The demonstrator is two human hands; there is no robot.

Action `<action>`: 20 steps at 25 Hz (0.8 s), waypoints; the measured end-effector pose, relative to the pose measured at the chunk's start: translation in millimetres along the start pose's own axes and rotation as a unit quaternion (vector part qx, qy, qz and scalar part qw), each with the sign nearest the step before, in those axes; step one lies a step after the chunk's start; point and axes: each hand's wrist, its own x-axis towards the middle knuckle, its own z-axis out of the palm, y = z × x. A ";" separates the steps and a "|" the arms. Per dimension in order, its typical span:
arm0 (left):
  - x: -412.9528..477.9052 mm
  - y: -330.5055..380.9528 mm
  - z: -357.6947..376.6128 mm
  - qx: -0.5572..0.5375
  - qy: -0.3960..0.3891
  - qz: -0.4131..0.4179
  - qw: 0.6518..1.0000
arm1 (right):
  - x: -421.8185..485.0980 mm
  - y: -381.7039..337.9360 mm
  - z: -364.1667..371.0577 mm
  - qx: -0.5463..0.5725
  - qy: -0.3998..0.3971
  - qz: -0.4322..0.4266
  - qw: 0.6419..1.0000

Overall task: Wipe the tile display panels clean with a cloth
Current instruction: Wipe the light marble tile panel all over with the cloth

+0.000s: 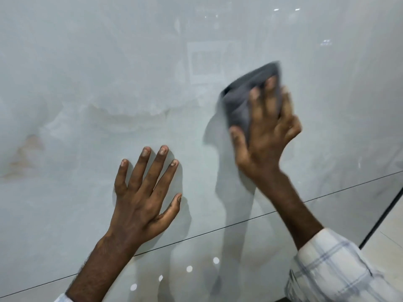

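Cloth (239,101) sits on the tile panel (87,83) above the seam, pinned flat under the right hand (266,136). Its fingers are spread, near straight, pressing rather than gripping, likely for wide wipe contact. Left hand (144,201) lies flat on the panel, fingers splayed, holding nothing; probably bracing.

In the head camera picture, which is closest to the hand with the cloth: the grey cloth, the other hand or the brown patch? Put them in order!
1. grey cloth: touching, under the right hand's fingers.
2. left hand: lower left, flat on the panel.
3. brown patch: far left of the panel.
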 end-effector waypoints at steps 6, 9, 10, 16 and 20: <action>-29.1 -3.2 7.4 0.033 -0.024 0.012 0.999 | -106.5 17.1 -10.6 0.043 -0.107 -0.292 0.949; -31.9 -2.4 10.8 0.032 -0.022 0.012 0.999 | -74.8 41.5 -13.2 0.011 -0.076 -0.129 0.989; -32.7 -2.7 10.8 0.030 -0.020 0.014 0.999 | -70.9 40.4 -12.1 -0.001 -0.060 -0.035 0.998; -34.1 -3.7 10.0 0.026 -0.010 0.023 0.999 | -190.7 -48.8 -6.6 0.027 -0.164 -0.027 0.986; -36.5 -7.5 6.2 0.001 -0.024 0.051 0.998 | -202.0 -19.3 -9.2 0.022 -0.158 -0.059 0.986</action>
